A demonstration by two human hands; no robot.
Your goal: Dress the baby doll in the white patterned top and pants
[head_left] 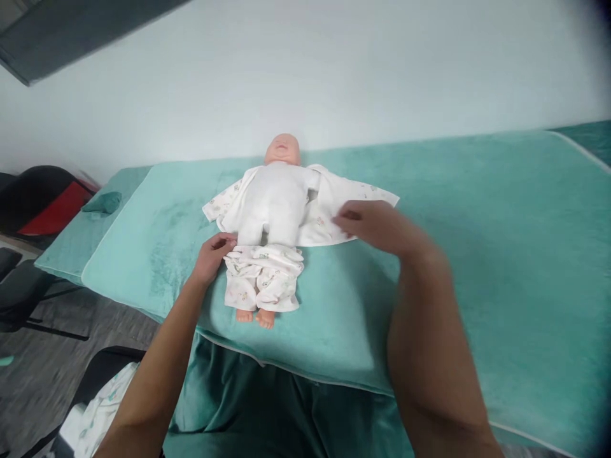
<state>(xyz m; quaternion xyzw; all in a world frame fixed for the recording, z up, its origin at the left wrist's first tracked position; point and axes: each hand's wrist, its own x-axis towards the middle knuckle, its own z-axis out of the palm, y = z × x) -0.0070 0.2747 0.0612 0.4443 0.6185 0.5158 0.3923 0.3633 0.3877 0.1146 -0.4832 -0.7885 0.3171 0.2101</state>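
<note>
A baby doll (284, 197) in a white cloth body lies on its back on the bed. Beneath it spreads an opened white printed baby jacket (327, 222), its sleeves out to both sides. Matching baby trousers (262, 277) are bunched over the doll's lower legs, with both feet showing below the cuffs. At the trousers' left waist edge is my left hand (212, 257), thumb and fingers drawn together on the cloth. My right hand (365, 222) hovers over or touches the jacket's right flap, fingers bent and blurred; its grip is unclear.
A green velvety cover (477, 254) lies over the bed, which runs along a white wall (363, 70). Black chairs (28, 286) stand at the left, one nearer with printed white cloth (102, 407) on it. A dark panel (71, 38) juts from the wall, upper left.
</note>
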